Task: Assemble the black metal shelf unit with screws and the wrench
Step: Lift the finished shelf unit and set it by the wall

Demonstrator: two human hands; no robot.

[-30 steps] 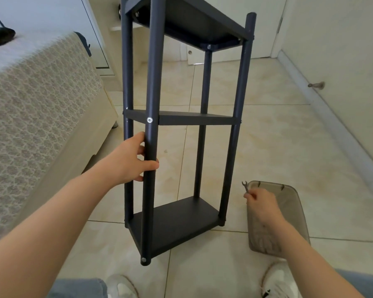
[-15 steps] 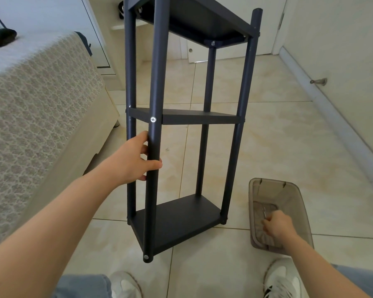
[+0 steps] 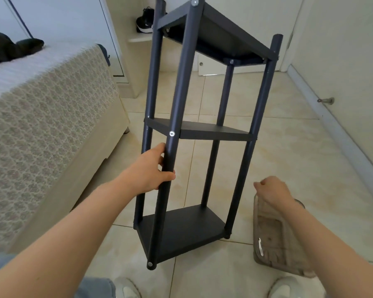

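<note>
Gripping the front post [image 3: 177, 108] of the black shelf unit [image 3: 202, 131] just under the middle shelf's screw [image 3: 171, 133], the left hand [image 3: 148, 171] has its fingers wrapped right round it. The unit stands tilted on the tiled floor [image 3: 299, 158], between the bed [image 3: 41, 125] and a smoky plastic bin [image 3: 269, 239]. The right hand [image 3: 271, 190] hovers over the bin's far end with its fingers curled in, and honestly I can't tell if it's holding anything.

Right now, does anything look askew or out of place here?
Yes: the black shelf unit stands tilted, its top leaning right, steadied only by the left hand gripping the front post.
</note>
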